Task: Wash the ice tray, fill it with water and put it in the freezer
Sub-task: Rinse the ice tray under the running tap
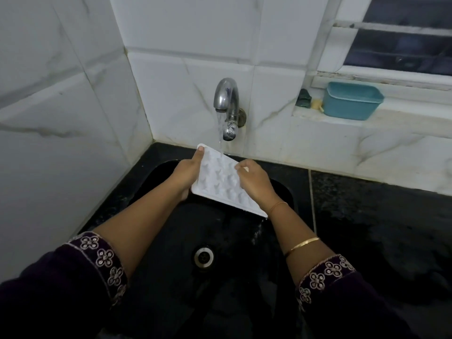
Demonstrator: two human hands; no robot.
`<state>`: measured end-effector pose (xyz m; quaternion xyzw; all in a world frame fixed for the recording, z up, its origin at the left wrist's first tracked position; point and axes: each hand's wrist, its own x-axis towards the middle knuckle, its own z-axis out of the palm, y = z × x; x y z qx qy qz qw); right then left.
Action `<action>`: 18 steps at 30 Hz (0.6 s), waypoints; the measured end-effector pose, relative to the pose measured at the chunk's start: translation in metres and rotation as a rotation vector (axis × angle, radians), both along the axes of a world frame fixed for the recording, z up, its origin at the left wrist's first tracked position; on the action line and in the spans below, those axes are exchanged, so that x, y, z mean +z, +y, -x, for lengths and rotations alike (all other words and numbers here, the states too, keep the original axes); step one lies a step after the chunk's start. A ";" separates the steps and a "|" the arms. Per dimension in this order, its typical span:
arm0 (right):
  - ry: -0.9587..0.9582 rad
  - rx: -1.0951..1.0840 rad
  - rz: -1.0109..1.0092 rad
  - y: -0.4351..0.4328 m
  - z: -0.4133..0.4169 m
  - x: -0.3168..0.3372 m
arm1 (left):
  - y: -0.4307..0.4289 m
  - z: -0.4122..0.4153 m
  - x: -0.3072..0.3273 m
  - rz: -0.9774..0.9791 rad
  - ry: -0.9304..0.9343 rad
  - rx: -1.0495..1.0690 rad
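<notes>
Ice tray [220,177] is being held just under the running tap [226,96], cavities up, long axis slanting away from the tap and off to its right. Left hand [187,173] is gripping the tray's left edge, thumb on top, and the right hand [254,182] is curling its fingers over the opposite edge.

Dark cloth, pale stitching, two bands of gold
The left sleeve [61,289] and right sleeve [354,309] are dark plum cloth, each edged at the end nearest the fingers [244,164] with pale four-petalled flowers [104,257]; on the right arm a thin gold bracelet [277,205] sits closer to the fingers than the broader gold bangle [303,244]
</notes>
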<state>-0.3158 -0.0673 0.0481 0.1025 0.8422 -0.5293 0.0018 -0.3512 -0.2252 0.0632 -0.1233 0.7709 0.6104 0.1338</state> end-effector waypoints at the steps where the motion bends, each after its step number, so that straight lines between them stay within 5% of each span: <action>1: 0.001 0.032 0.064 -0.001 -0.002 0.005 | 0.005 0.004 0.001 0.005 -0.010 -0.025; 5: -0.024 0.138 0.157 -0.004 -0.009 0.019 | 0.026 0.014 0.005 0.015 -0.006 -0.101; 18: -0.047 0.320 -0.200 -0.005 0.007 0.029 | 0.037 0.030 0.000 0.013 -0.024 -0.070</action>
